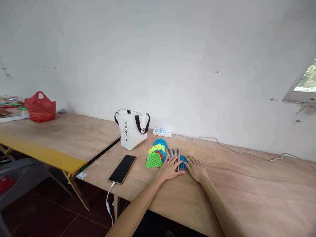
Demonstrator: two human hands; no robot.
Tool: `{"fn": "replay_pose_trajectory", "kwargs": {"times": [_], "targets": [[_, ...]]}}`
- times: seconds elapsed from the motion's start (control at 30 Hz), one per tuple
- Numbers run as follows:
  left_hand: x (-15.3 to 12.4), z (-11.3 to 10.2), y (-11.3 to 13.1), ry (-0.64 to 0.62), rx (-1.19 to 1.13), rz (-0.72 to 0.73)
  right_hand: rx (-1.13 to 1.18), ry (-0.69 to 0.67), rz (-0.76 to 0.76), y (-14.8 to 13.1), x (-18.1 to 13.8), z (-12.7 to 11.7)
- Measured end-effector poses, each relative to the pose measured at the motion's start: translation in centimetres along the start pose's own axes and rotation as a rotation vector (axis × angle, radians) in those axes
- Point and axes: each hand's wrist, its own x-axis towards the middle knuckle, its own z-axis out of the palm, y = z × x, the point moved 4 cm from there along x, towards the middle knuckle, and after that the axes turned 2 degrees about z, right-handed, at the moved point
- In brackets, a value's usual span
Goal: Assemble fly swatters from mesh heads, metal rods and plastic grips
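Note:
My left hand lies over the near part of a row of thin metal rods, with its fingers spread. The rods lie side by side, pointing away from me. Just right of them is a group of blue ribbed pieces, partly hidden by my fingers. My right hand rests at the right side of these pieces, fingers spread. A bit of green shows beneath its fingers. Left of the rods lie overlapping perforated plastic fly swatter heads in green, red, yellow and blue.
A phone on a white charging cable lies to the left. Behind it stands a white bag with black handles. A power strip sits by the wall. On the other table is a red plastic bag.

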Motion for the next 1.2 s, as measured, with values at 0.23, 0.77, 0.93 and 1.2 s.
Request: {"fn": "replay_pose_trajectory", "kwargs": {"times": [0.23, 0.77, 0.93, 1.2], "targets": [[1.2, 0.5, 0.1, 0.007, -0.02, -0.019, -0.007, -0.002, -0.046, 0.6, 0.7, -0.1], [1.6, 1.1, 0.3, -0.049, -0.004, 0.005, 0.02, 0.011, -0.019, 2.0, 1.8, 0.4], [1.7, 1.1, 0.6, -0.05, 0.016, 0.01, 0.049, 0.058, 0.021, 2.3, 1.4, 0.5], [1.3, -1.1, 1.7, 0.112, -0.013, -0.017, 0.101, 0.188, 0.16, 3.4, -0.3, -0.3]]}}
